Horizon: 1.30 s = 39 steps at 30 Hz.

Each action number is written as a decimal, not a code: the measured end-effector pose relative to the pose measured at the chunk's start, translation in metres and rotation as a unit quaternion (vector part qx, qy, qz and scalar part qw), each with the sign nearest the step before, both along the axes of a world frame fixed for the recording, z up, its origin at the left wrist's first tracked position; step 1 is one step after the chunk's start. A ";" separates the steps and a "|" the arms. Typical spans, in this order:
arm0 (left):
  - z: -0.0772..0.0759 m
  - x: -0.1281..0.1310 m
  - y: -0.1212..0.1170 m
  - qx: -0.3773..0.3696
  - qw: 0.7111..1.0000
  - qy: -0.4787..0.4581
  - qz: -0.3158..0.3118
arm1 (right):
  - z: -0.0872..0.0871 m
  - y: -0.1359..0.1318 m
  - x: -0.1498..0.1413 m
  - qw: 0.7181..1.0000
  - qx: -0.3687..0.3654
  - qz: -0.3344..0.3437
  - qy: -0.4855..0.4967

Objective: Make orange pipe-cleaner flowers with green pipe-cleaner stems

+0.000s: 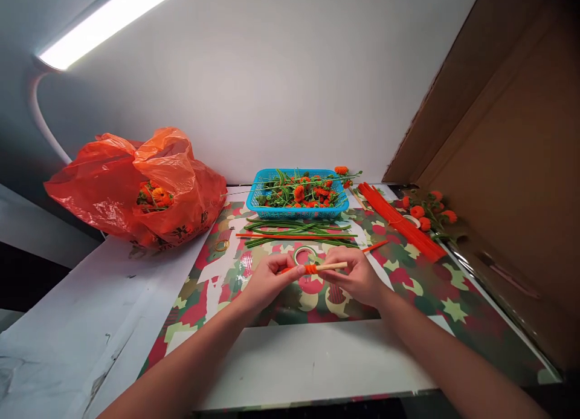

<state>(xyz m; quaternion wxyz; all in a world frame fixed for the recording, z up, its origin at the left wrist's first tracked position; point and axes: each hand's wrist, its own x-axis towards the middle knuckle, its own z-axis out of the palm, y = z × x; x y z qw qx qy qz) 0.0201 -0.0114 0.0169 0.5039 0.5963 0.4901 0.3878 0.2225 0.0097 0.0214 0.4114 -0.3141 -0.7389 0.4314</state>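
Observation:
My left hand [270, 283] pinches a thin pale wooden stick [333, 266] in front of me, over the patterned mat. Around the stick runs a coil of fuzzy orange pipe cleaner [311, 269], beside my left thumb. My right hand [360, 280] is closed at the stick's bare end, its fingertips near the coil. An orange pipe cleaner length [376, 245] sticks out beyond my right hand; its path through the fingers is hidden. Just behind the hands lies a roll of tape [304, 254]. Green pipe cleaners [299, 227] lie farther back, with an orange one among them.
A blue basket [296, 213] holds orange flowers with green stems. An orange plastic bag [113, 195] with more flowers stands left. On the right lie a bundle of orange pipe cleaners [403, 222] and several finished flowers [425, 224], beside a cardboard wall [507, 153]. A lamp [109, 26] hangs upper left.

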 end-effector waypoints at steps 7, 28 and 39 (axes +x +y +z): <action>0.003 -0.010 -0.001 0.019 0.987 0.115 -0.108 | -0.003 0.009 0.011 0.990 -0.055 0.068 -0.110; -0.001 -0.002 -0.002 0.129 0.951 0.257 0.110 | -0.016 -0.012 -0.010 0.863 0.388 -0.199 -0.255; -0.007 -0.005 0.008 -0.111 0.989 0.009 0.095 | -0.015 -0.006 -0.011 0.975 0.166 -0.134 -0.065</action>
